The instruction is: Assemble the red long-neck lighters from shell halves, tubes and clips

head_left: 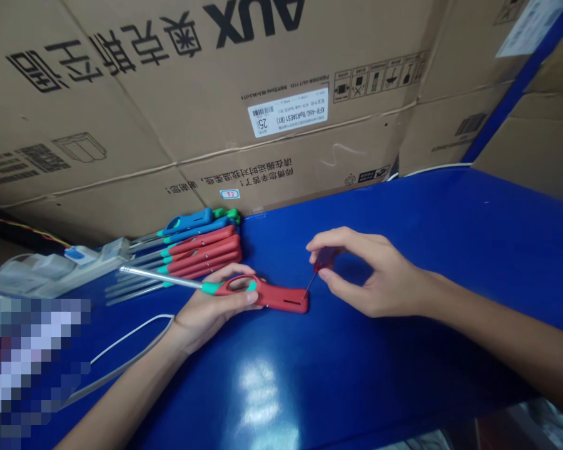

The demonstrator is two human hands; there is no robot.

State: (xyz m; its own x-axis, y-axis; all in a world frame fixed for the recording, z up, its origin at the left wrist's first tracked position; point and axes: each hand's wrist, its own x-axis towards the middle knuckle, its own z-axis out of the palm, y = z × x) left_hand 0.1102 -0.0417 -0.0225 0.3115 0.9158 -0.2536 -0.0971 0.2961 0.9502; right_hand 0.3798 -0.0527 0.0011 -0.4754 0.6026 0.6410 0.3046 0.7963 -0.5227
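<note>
My left hand (pixel 216 306) grips a red utility lighter (pixel 281 297) with a green trim and a long metal nozzle pointing left. The lighter lies nearly flat, just above the blue tabletop. My right hand (pixel 375 272) pinches a small red-handled screwdriver (pixel 318 267) between thumb and fingers. Its thin shaft slants down, with the tip at or very near the lighter's red end. Beyond my left hand lies a stack of several similar lighters (pixel 201 250), red and blue, with their nozzles pointing left.
Large cardboard boxes (pixel 216 106) printed with AUX stand along the far side of the blue table (pixel 403 206). A white cable (pixel 131 334) runs on the table near my left forearm. A white power strip (pixel 94 259) and clear plastic packaging (pixel 28 275) lie at the left.
</note>
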